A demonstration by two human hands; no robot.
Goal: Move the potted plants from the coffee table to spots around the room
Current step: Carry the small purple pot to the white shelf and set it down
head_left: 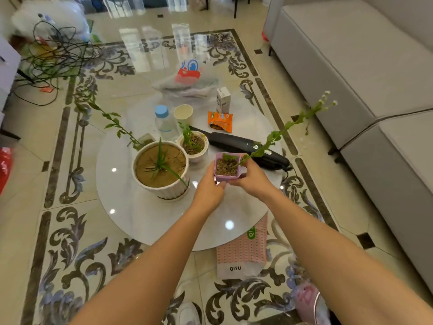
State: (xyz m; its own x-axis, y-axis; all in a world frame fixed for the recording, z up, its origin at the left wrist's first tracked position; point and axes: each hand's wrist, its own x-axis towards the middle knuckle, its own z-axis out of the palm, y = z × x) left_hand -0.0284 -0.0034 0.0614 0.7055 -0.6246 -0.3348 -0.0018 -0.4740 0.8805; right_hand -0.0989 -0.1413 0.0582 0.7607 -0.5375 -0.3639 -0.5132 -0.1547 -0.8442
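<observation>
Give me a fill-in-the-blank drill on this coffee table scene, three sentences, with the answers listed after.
1. Both hands, left hand and right hand, hold a small square pot coloured ____.
2. The water bottle has a ____ cap.
3. The biggest pot on the table is the white ribbed pot, filled with ____.

Missing words: pink; blue; soil

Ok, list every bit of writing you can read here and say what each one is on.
"QIYU": on the white bottom band of the pink dotted bag lying on the floor under the table edge.
Green round logo at the top of that bag: partly hidden, unreadable.
White carton: dark print down its side, too small to read.
Orange snack packet: print blurred.
Water bottle label: too faint.
Red and blue plastic bag: a picture only, no legible words.
</observation>
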